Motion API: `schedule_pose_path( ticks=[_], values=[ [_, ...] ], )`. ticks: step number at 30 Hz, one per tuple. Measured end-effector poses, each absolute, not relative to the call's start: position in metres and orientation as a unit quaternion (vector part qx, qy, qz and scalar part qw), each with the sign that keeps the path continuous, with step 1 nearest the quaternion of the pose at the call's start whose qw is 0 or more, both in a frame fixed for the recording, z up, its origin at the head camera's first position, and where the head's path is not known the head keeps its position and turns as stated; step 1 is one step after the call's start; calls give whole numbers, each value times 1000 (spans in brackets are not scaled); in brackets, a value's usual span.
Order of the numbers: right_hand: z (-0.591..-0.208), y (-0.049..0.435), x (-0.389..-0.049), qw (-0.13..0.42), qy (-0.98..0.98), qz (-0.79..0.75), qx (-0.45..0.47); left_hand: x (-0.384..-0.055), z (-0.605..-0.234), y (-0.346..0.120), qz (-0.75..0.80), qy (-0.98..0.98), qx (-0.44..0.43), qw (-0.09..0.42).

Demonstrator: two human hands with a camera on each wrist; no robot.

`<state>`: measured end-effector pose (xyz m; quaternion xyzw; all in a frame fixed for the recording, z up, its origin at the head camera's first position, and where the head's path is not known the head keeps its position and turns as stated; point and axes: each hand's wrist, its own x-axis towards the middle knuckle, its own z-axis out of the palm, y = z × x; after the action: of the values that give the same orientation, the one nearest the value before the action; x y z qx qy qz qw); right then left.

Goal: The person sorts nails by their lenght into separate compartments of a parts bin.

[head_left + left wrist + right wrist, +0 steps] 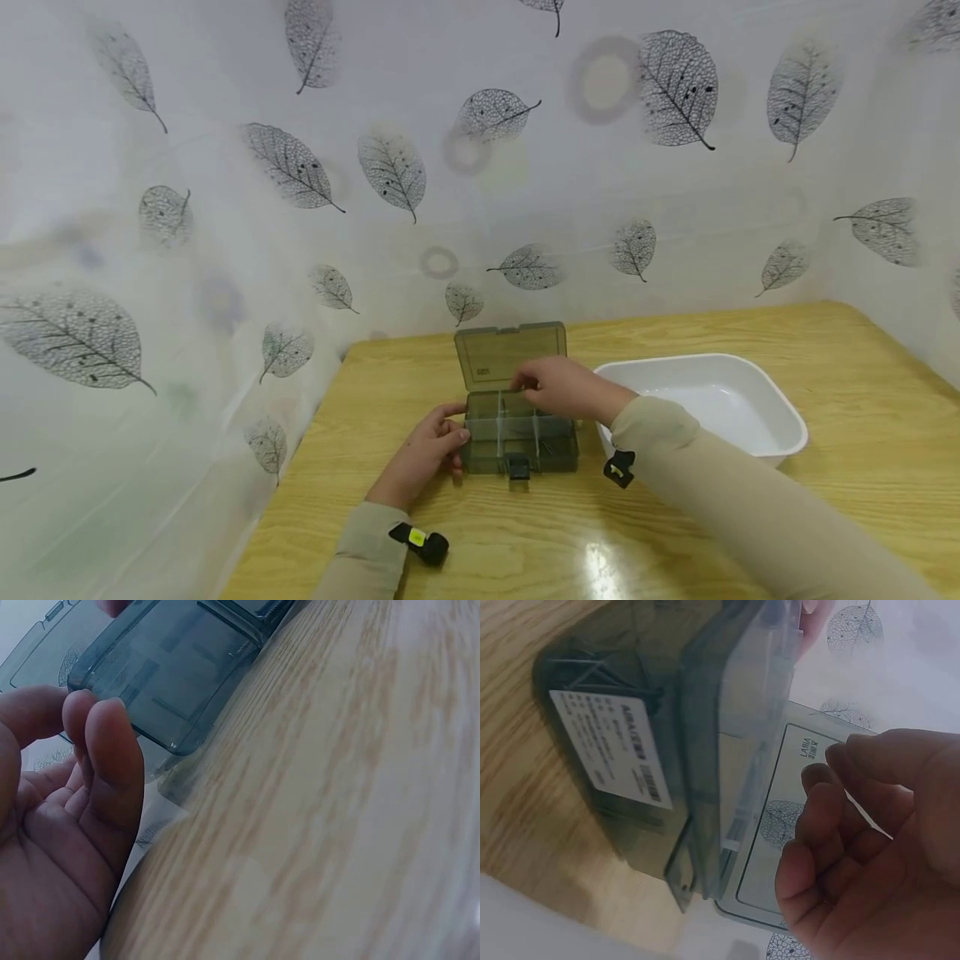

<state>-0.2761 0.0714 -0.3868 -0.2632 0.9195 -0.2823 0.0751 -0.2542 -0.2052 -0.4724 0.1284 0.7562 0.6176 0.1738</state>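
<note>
A translucent grey-green compartment box point(482, 458) stands on the table with its hinged lid point(510, 350) raised at the back. My left hand point(423, 450) holds the box's left side, the thumb against the rim. Over the back compartments is my right hand point(566, 390), fingers curled downward. In the right wrist view the thumb and index fingertips point(832, 757) come close together; whether they pinch something small is hidden. Thin dark pieces point(592, 671) lie inside one corner of the box, too blurred to name. A white printed label point(611, 746) is on the box's side wall.
A white rectangular basin point(712, 400) stands right of the box, partly behind the right forearm. The wood-grain table point(525, 542) ends at a leaf-printed curtain point(420, 275) behind and to the left. Each sleeve carries a small black wrist camera point(429, 546).
</note>
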Motion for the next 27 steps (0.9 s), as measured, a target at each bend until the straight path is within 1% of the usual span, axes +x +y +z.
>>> schedule_pose_path(
  ticks=[13,22,27],
  values=[
    [-384,102,-270,95,915,-302,-249,-255,-473,-205,618,756,126,179],
    [-376,129,-260,94,916,-300,-248,-254,-471,-204,621,751,131,181],
    [-378,147,-255,102,917,-304,-237,-255,-473,-205,619,753,132,179]
  ],
)
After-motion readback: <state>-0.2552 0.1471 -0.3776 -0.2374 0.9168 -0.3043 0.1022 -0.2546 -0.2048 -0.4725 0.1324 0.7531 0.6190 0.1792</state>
